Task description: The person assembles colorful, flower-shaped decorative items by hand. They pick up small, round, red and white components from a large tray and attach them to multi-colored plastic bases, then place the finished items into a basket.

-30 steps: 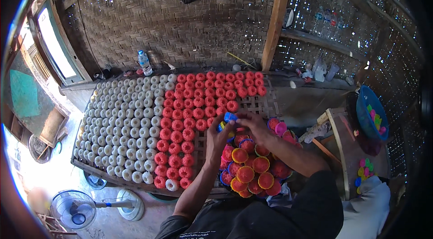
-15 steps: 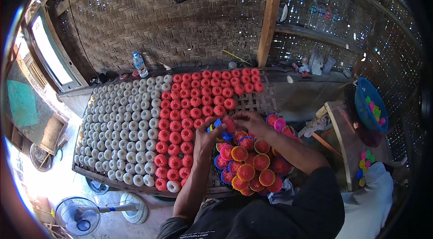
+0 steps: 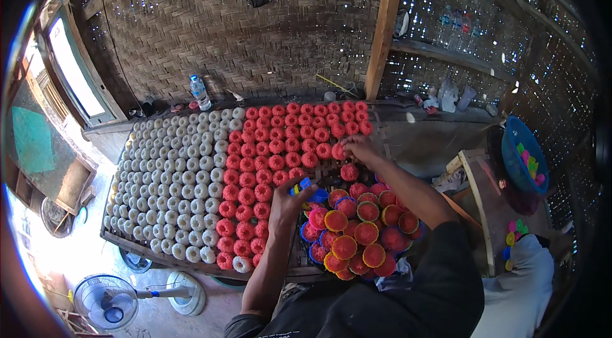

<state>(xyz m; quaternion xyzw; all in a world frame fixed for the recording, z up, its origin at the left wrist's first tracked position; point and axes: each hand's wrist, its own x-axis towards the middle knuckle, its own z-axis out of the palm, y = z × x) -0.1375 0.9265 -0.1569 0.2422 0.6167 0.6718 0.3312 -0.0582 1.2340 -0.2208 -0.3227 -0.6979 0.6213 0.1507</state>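
My left hand (image 3: 287, 201) is closed around a few small blue and yellow plastic moulds (image 3: 310, 191), left of a heap of moulds. My right hand (image 3: 359, 146) reaches to the end of a row, its fingers pinching a red ring-shaped cake (image 3: 338, 151) at the woven rack. Another red cake (image 3: 349, 172) lies just below that hand. Near my body is the heap of coloured fluted moulds filled with red (image 3: 345, 247). Rows of red ring-shaped cakes (image 3: 262, 162) fill the rack's middle, beside rows of white ones (image 3: 169, 178) on the left.
A water bottle (image 3: 199, 92) stands on the ledge by the woven bamboo wall (image 3: 191, 25). At right, a blue basin (image 3: 524, 153) with coloured moulds rests on a wooden stand (image 3: 503, 210). A fan (image 3: 111, 303) stands on the floor at lower left.
My right hand has moved away from my left, up to the end of a red row, with the red cake. My left hand keeps the moulds and has shifted slightly.
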